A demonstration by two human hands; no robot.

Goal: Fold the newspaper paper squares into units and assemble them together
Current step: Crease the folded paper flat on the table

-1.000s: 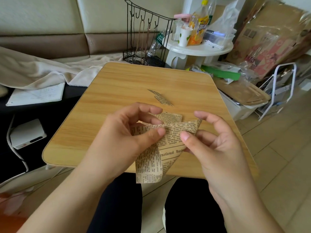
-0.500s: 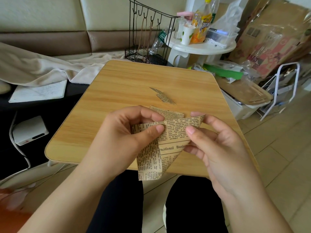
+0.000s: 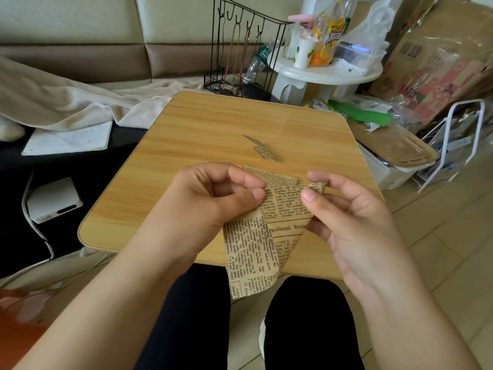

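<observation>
Above the near edge of the wooden table (image 3: 186, 145), both hands hold a tan newspaper-print paper square (image 3: 266, 236), partly folded, its printed columns and a bold headline showing. The left hand (image 3: 210, 201) pinches the sheet's upper left with thumb against curled fingers; the right hand (image 3: 344, 209) pinches the upper right corner likewise. The paper's lower end hangs past the table's near edge. A small folded unit (image 3: 266, 153) lies flat on the table just beyond the hands.
</observation>
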